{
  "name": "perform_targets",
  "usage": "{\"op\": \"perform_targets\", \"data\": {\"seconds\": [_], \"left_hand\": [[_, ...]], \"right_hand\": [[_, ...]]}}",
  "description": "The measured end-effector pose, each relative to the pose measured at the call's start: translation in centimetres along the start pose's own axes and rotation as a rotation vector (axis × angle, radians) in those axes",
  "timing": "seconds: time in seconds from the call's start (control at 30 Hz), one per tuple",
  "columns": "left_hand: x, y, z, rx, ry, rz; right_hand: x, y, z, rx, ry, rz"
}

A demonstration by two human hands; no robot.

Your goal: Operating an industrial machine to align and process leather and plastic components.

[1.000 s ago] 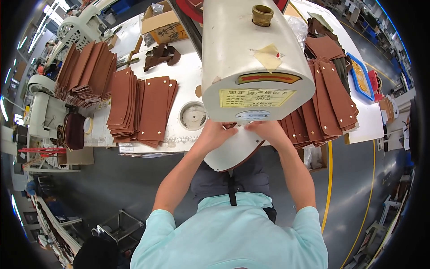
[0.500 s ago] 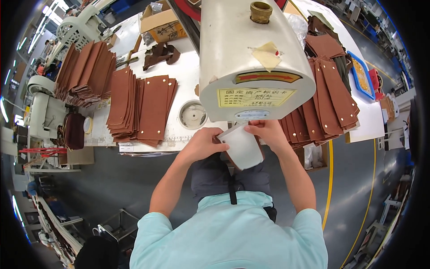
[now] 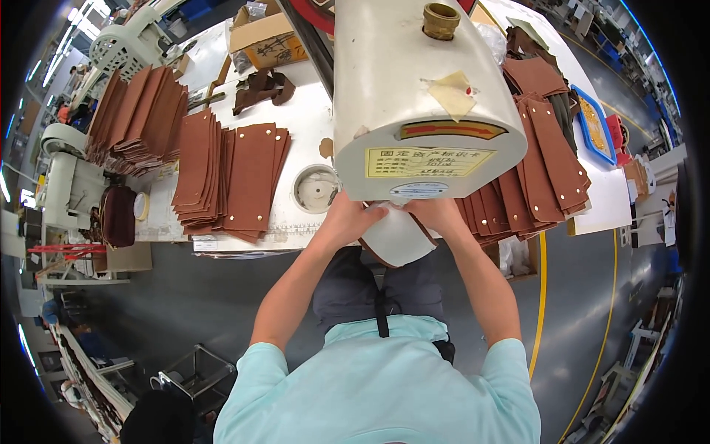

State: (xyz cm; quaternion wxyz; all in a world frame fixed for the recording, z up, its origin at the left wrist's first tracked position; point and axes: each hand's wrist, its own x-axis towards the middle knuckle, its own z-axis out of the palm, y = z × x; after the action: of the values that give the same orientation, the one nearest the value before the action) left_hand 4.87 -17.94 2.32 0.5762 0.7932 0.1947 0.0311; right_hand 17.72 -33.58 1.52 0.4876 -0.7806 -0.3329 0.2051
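Fingers of the left hand [image 3: 349, 220] are being closed on the upper left part of a white-faced, brown-edged panel [image 3: 399, 240], while its upper right edge is being gripped by those of the right hand [image 3: 438, 215]; the fingertips are being partly hidden by the cream machine head [image 3: 425, 103]. The panel is being held over the lap, just below the front of that head. At far left, a tall stack of brown panels [image 3: 137, 118] is being carried by the white worktop [image 3: 307, 122]. Nearer the middle, a fanned pile of brown snap-studded panels [image 3: 255, 177] is being supported beside a round dish [image 3: 316, 189]. Right of the machine head, studded brown strips [image 3: 551, 159] are being overlapped in a row, and small golden pieces [image 3: 594, 126] are being contained in a blue tray [image 3: 605, 157].
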Motion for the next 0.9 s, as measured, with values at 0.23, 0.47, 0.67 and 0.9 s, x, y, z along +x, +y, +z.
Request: {"op": "perform_targets", "data": {"seconds": [0.23,0.47,0.67,0.9], "left_hand": [[0.5,-0.5,0.4,-0.057,0.016,0.045],[-0.9,-1.5,0.8,-0.187,0.095,0.042],[-5.4,-4.4,-6.3,0.609,0.594,0.201],[-11.3,-6.9,-12.7,1.138,0.496,-0.108]], "right_hand": [[-1.5,0.6,-1.9,0.113,-0.131,0.304],[-8.5,1.7,-4.9,0.084,-0.412,0.252],[-15.4,-0.6,-15.0,-0.155,-0.399,0.323],[-11.7,-7.1,-29.4,-0.818,0.701,0.027]]}}
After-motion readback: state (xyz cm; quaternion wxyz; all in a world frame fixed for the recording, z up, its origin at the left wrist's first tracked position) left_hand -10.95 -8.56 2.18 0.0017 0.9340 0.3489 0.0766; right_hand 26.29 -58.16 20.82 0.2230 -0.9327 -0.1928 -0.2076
